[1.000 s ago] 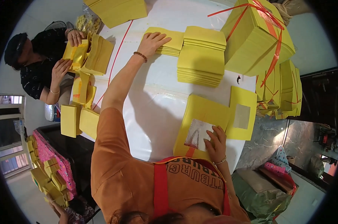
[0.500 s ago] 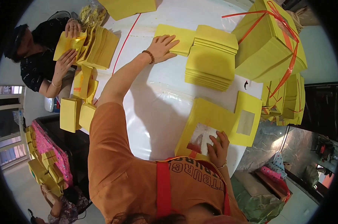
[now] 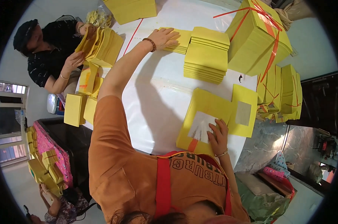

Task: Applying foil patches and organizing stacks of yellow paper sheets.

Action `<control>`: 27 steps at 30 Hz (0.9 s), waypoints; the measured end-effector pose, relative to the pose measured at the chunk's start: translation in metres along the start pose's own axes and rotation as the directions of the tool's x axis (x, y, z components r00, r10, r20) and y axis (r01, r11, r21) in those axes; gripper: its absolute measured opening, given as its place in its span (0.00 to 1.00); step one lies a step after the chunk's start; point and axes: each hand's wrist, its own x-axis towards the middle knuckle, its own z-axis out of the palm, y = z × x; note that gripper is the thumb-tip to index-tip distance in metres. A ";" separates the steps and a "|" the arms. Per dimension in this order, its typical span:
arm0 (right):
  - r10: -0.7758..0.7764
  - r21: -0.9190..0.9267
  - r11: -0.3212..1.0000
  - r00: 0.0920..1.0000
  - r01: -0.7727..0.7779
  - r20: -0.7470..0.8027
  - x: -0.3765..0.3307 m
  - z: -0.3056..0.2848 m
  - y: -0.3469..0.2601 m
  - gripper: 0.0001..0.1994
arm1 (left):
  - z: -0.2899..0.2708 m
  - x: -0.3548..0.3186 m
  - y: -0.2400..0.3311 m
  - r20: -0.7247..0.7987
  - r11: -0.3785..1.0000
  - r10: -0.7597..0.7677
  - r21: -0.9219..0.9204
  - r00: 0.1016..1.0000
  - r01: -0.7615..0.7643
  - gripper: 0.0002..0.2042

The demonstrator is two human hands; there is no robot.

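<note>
Fingers of the right hand [image 3: 218, 135] lie spread and flat on a yellow sheet stack [image 3: 202, 121] at the near edge of the white desk [image 3: 157, 97], beside the stack's pale foil square [image 3: 200, 127]. Just right of it lies a second yellow sheet [image 3: 244, 110]. Farther off, the left hand [image 3: 165, 37] rests on a flat yellow pile [image 3: 178, 41], fingers together, palm down. A taller yellow stack [image 3: 207, 56] stands beside it. Across the desk, another person's hands [image 3: 73, 61] grip a yellow bundle [image 3: 100, 44].
</note>
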 end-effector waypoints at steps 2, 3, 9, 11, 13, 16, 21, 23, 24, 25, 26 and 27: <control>-0.019 0.006 1.000 1.000 0.019 -0.010 0.001 0.000 0.002 0.16 | -0.003 -0.012 0.010 -0.217 1.000 -0.018 0.006 0.976 0.020 0.22; -0.021 0.009 1.000 1.000 0.021 -0.019 -0.001 0.001 0.003 0.16 | -0.010 -0.020 0.033 -0.295 0.994 0.004 -0.102 0.956 -0.036 0.18; 0.003 0.016 1.000 1.000 -0.002 -0.006 -0.008 0.003 0.004 0.14 | -0.023 -0.127 0.220 -0.332 0.632 0.499 -0.492 0.801 -0.598 0.14; 0.025 0.003 1.000 1.000 -0.025 -0.012 -0.010 0.004 0.009 0.14 | -0.034 -0.166 0.265 -0.255 0.613 0.502 -0.570 0.827 -0.547 0.18; -0.045 0.020 0.999 0.998 0.047 -0.053 -0.014 0.007 0.016 0.14 | -0.036 -0.188 0.288 -0.300 0.726 0.479 -0.393 0.825 -0.564 0.23; -0.083 0.094 0.992 0.995 0.088 -0.064 -0.011 0.004 0.019 0.15 | -0.026 -0.200 0.293 -0.155 0.756 0.441 -0.466 0.884 -0.459 0.30; -0.012 0.203 0.979 0.999 0.018 -0.033 -0.018 -0.014 0.019 0.13 | -0.036 -0.204 0.286 -0.089 0.770 0.392 -0.513 0.916 -0.379 0.31; -0.147 0.161 0.977 0.989 0.142 0.022 -0.025 -0.010 0.024 0.11 | -0.036 -0.205 0.283 -0.102 0.754 0.378 -0.543 0.920 -0.370 0.30; -0.123 0.169 0.978 0.992 0.118 0.021 -0.028 -0.009 0.024 0.11 | -0.033 -0.203 0.281 -0.136 0.738 0.377 -0.554 0.916 -0.386 0.27; -0.095 0.184 0.979 0.995 0.090 0.018 -0.028 -0.009 0.022 0.10 | -0.034 -0.203 0.280 -0.121 0.733 0.384 -0.563 0.915 -0.382 0.27; -0.068 0.199 0.978 0.998 0.064 0.015 -0.029 -0.008 0.021 0.09 | -0.036 -0.204 0.280 -0.138 0.718 0.386 -0.576 0.912 -0.391 0.25; -0.058 0.205 0.977 0.998 0.054 0.013 -0.029 -0.008 0.021 0.09 | -0.037 -0.202 0.278 -0.161 0.703 0.387 -0.586 0.908 -0.403 0.23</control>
